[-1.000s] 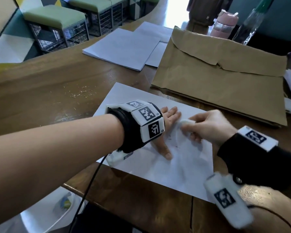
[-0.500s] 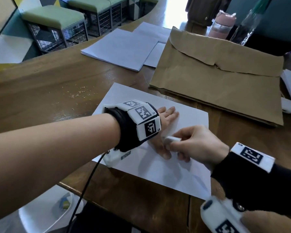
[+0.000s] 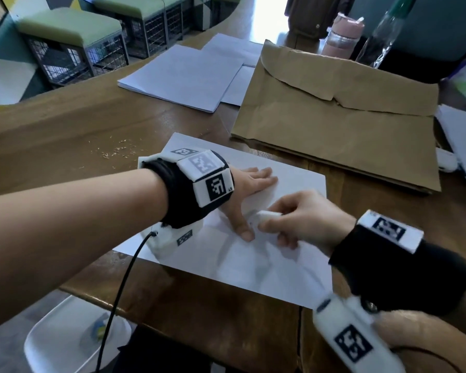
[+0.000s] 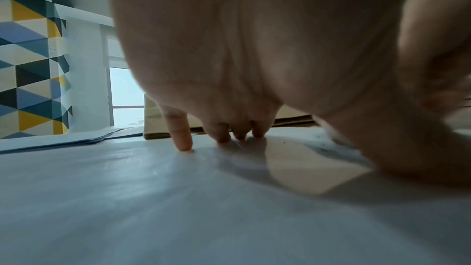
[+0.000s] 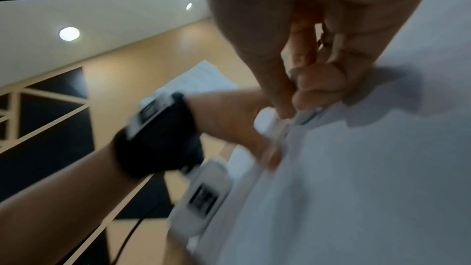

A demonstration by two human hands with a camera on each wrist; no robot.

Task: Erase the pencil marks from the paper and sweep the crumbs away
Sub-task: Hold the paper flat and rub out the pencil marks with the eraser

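A white sheet of paper (image 3: 269, 267) lies at the near edge of the wooden table (image 3: 65, 146). My left hand (image 3: 249, 189) lies flat on it with straight fingers (image 4: 182, 138) pressing it down. My right hand (image 3: 293, 219) pinches a white eraser (image 3: 265, 215) and holds its tip on the paper right beside my left thumb. The right wrist view shows the same eraser (image 5: 267, 123) between thumb and fingers. Faint grey smudges show on the paper near the eraser; pencil marks are hard to make out.
Pale crumbs (image 3: 119, 152) lie scattered on the wood left of the sheet. A large brown envelope (image 3: 339, 125) lies behind it, with a stack of white paper (image 3: 183, 76) at the back left and two bottles (image 3: 342, 33) at the back. A white bin (image 3: 65, 340) stands under the table edge.
My right hand has drawn the eraser toward me and to the left across the paper, ending beside my left thumb. My left hand has stayed pressed flat on the sheet.
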